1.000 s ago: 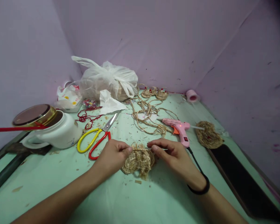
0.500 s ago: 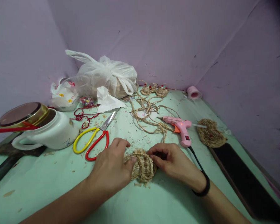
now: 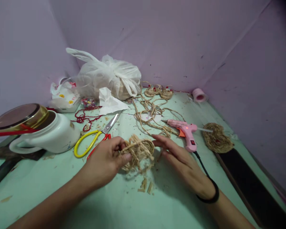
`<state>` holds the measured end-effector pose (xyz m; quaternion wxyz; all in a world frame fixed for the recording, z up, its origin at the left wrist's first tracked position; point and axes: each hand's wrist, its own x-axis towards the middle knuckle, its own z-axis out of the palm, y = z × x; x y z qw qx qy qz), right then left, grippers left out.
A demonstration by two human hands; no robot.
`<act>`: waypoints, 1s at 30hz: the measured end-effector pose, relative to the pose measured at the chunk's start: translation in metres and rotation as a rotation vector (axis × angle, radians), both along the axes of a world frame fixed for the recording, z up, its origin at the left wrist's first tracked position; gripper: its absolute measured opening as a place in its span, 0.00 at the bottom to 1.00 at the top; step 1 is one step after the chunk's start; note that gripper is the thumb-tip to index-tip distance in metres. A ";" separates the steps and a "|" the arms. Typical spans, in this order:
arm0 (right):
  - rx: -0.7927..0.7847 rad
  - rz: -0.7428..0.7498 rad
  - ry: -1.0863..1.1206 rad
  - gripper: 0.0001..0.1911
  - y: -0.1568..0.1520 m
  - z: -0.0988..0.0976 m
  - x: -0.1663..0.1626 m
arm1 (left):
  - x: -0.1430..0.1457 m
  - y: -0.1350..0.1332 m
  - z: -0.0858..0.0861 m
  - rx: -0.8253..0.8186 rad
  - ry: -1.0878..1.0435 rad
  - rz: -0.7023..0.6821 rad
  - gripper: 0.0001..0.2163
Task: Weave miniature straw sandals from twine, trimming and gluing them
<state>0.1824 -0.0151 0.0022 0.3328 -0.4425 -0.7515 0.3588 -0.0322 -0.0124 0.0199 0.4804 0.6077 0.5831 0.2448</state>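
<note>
My left hand (image 3: 109, 158) is closed on the left side of a small woven piece of braided straw rope (image 3: 140, 154), thumb on top. The piece is lifted a little off the table, tilted and slightly blurred, with frayed ends along its upper edge. My right hand (image 3: 178, 159), a black band at its wrist, is at the right edge of the piece with its fingers stretched out. Its fingertips are close to the rope; whether they touch it I cannot tell. Short straw clippings (image 3: 145, 185) lie just below.
Scissors (image 3: 107, 127) with yellow and red handles lie left. A pink glue gun (image 3: 187, 130) with its light on lies right, near a coiled rope heart (image 3: 216, 137) on a dark board (image 3: 248, 184). Loose rope (image 3: 150, 109), a plastic bag (image 3: 112, 76) and a white cup (image 3: 59, 133) stand around.
The woven piece has been raised from the table and turned in my left hand, baring the clippings under it. My right hand's fingers have straightened from a pinch at its edge.
</note>
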 end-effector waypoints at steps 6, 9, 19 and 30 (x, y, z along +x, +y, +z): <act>0.241 0.167 -0.518 0.08 -0.003 0.015 0.009 | -0.006 0.010 0.002 0.013 -0.136 0.169 0.09; 0.320 0.058 -0.424 0.07 -0.001 0.016 0.015 | 0.002 0.004 -0.006 -0.113 -0.238 0.169 0.10; -0.114 -0.344 -0.551 0.19 -0.012 0.009 0.007 | 0.030 -0.020 -0.020 -0.525 -0.736 0.271 0.12; -0.774 -0.089 0.094 0.21 -0.010 -0.005 -0.021 | 0.028 -0.017 -0.014 -0.259 -0.449 0.252 0.09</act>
